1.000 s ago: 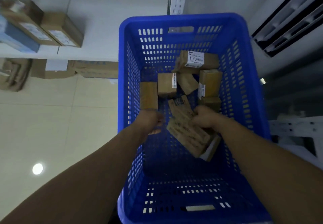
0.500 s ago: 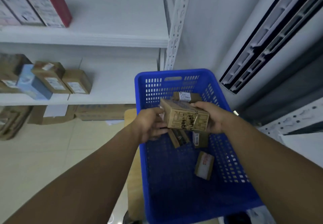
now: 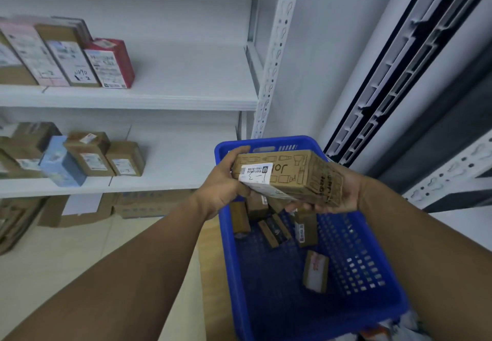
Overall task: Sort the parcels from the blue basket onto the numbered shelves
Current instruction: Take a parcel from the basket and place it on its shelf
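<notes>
A brown printed cardboard parcel (image 3: 292, 174) with a white label is held above the blue basket (image 3: 372, 295). My left hand (image 3: 226, 183) grips its left end, thumb over the top edge. My right hand (image 3: 343, 194) cups its right end from below and behind. Several small brown parcels (image 3: 271, 231) lie in the basket's far half, and one more (image 3: 315, 271) lies apart nearer me. White shelves (image 3: 186, 101) stand to the left of the basket.
The upper shelf holds upright boxes, a red one (image 3: 111, 64) at their right end. The lower shelf (image 3: 170, 181) carries brown boxes (image 3: 125, 158) and a light blue one (image 3: 61, 161). Flattened cartons (image 3: 80, 207) lie on the floor underneath. A perforated white upright (image 3: 274, 48) stands behind the basket.
The parcel has come up out of the basket and turned, so its white label faces me. My view has tilted upward, showing more of the shelves.
</notes>
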